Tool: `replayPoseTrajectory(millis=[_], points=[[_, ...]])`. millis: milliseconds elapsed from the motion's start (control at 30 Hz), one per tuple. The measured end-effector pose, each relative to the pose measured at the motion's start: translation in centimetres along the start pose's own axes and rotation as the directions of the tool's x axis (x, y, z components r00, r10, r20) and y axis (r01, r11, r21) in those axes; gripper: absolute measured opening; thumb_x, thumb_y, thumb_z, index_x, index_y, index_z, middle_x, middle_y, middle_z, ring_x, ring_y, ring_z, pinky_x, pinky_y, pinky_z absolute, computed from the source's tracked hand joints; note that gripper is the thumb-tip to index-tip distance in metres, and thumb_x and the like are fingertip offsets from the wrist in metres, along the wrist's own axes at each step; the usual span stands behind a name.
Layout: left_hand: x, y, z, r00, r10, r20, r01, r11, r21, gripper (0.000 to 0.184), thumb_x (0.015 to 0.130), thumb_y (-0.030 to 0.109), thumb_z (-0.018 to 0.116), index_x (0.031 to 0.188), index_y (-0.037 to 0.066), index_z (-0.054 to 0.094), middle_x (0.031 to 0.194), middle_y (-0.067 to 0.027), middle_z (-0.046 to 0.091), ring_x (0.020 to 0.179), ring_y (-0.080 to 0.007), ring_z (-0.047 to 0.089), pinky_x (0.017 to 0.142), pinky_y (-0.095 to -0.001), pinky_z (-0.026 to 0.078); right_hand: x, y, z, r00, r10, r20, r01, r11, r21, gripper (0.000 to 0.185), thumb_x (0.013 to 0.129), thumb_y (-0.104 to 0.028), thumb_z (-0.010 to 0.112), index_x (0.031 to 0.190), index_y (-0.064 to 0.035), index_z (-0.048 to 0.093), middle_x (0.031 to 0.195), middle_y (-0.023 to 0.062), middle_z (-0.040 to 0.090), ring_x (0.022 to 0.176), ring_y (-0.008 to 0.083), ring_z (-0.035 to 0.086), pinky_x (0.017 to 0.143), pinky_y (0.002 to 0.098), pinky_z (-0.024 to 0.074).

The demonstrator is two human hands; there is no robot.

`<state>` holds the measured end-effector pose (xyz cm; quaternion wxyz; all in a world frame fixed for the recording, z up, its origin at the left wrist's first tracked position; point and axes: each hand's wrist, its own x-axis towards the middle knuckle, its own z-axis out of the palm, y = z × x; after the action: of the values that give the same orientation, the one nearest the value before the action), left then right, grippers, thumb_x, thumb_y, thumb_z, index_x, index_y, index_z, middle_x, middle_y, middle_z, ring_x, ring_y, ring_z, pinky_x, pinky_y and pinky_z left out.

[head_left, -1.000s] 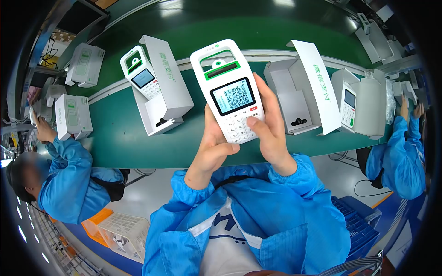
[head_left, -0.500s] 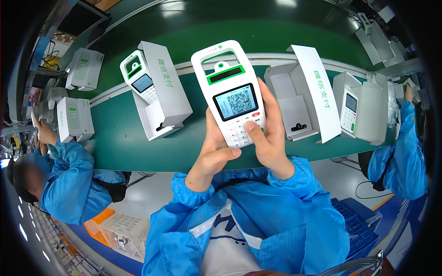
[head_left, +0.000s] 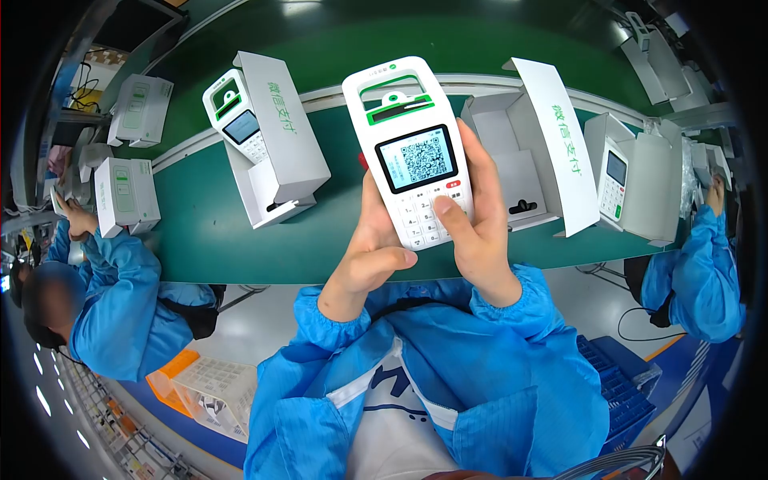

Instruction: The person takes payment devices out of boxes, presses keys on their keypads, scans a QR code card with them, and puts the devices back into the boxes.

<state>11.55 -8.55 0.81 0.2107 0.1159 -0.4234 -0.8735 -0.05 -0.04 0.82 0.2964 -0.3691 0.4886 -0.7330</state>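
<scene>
A white card payment terminal (head_left: 417,160) with green trim and a QR code on its lit screen is held up in front of me. My left hand (head_left: 370,250) grips its lower left side, the thumb near the bottom corner. Wrapped round the right side is my right hand (head_left: 485,228), its thumb over the keypad near the red key. The fingers behind the terminal are mostly hidden. Just right of my hands an open white box (head_left: 570,152) shows a small black piece (head_left: 522,206) inside. To the left, another terminal (head_left: 240,122) rests in an open box (head_left: 284,148).
Closed white boxes (head_left: 128,196) stand at the left on the green worktable (head_left: 192,240). At the right, a third terminal (head_left: 614,180) sits in an open box (head_left: 652,188). Co-workers in blue sleeves (head_left: 120,296) work on both sides. Crates (head_left: 214,392) stand on the floor.
The terminal in my hands has risen slightly and moved a little right, with both hands still round it. The boxes appear a little higher as the view shifts.
</scene>
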Motion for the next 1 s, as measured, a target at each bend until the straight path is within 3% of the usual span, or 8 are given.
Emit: replayPoseTrajectory(millis=[133, 167, 467, 767, 867, 1000], points=[[-0.1, 0.2, 0.6, 1.000, 0.017, -0.026, -0.016, 0.999, 0.035, 0.112, 0.056, -0.001, 0.051, 0.151, 0.012, -0.006, 0.149, -0.0164, 0.028, 0.142, -0.0338, 0.027, 0.113, -0.0466, 0.028, 0.0, 0.2, 0.5, 1.000, -0.002, -0.025, 0.002, 1.000, 0.003, 0.062, 0.093, -0.010, 0.050, 0.148, 0.0009, 0.022, 0.143, 0.0178, 0.039, 0.130, 0.0235, 0.042, 0.106, 0.0357, 0.0363], [0.1, 0.2, 0.2, 1.000, 0.001, -0.009, 0.000, 0.999, 0.038, 0.112, 0.056, -0.002, 0.051, 0.151, 0.012, -0.008, 0.149, -0.0164, 0.029, 0.141, -0.0342, 0.028, 0.112, -0.0466, 0.029, -0.1, 0.2, 0.7, 0.999, 0.010, -0.044, -0.012, 1.000, -0.027, 0.063, 0.092, -0.007, 0.048, 0.148, 0.0006, 0.022, 0.143, 0.0177, 0.039, 0.130, 0.0234, 0.042, 0.106, 0.0357, 0.0360], [-0.3, -0.1, -0.1, 0.999, 0.006, -0.044, -0.005, 1.000, 0.023, 0.106, 0.060, -0.009, 0.046, 0.151, 0.011, -0.003, 0.147, -0.0165, 0.032, 0.139, -0.0317, 0.033, 0.111, -0.0446, 0.033, -0.1, -0.2, 0.2, 0.997, 0.066, 0.027, -0.069, 0.990, 0.121, 0.069, 0.091, -0.006, 0.051, 0.150, -0.0002, 0.016, 0.141, 0.0178, 0.039, 0.129, 0.0235, 0.041, 0.106, 0.0352, 0.0356], [-0.1, -0.5, -0.4, 0.999, 0.013, -0.037, -0.013, 1.000, 0.003, 0.105, 0.060, -0.011, 0.044, 0.151, 0.011, -0.002, 0.146, -0.0161, 0.034, 0.138, -0.0317, 0.034, 0.110, -0.0447, 0.035, -0.3, 0.3, 0.1, 0.998, 0.062, 0.033, -0.066, 0.986, 0.153, 0.069, 0.092, -0.008, 0.050, 0.150, 0.0001, 0.015, 0.144, 0.0182, 0.035, 0.133, 0.0241, 0.037, 0.108, 0.0361, 0.0328], [0.0, -0.7, -0.8, 0.999, 0.049, 0.006, -0.049, 0.998, 0.028, 0.104, 0.063, -0.012, 0.046, 0.151, 0.010, -0.004, 0.145, -0.0160, 0.034, 0.137, -0.0309, 0.036, 0.108, -0.0443, 0.036, -0.3, 0.2, 0.0, 0.997, 0.070, 0.041, -0.075, 0.989, 0.130, 0.069, 0.092, -0.008, 0.049, 0.150, -0.0001, 0.014, 0.145, 0.0182, 0.035, 0.133, 0.0243, 0.037, 0.108, 0.0360, 0.0326], [0.3, -0.7, -0.3, 0.997, 0.071, -0.017, -0.066, 0.979, 0.193, 0.102, 0.068, -0.012, 0.050, 0.150, 0.009, -0.007, 0.143, -0.0163, 0.036, 0.135, -0.0303, 0.038, 0.106, -0.0438, 0.039, -0.3, 0.3, 0.0, 0.997, 0.074, 0.030, -0.078, 0.985, 0.154, 0.070, 0.089, -0.004, 0.046, 0.150, -0.0002, 0.013, 0.147, 0.0186, 0.032, 0.135, 0.0251, 0.035, 0.109, 0.0369, 0.0312]])
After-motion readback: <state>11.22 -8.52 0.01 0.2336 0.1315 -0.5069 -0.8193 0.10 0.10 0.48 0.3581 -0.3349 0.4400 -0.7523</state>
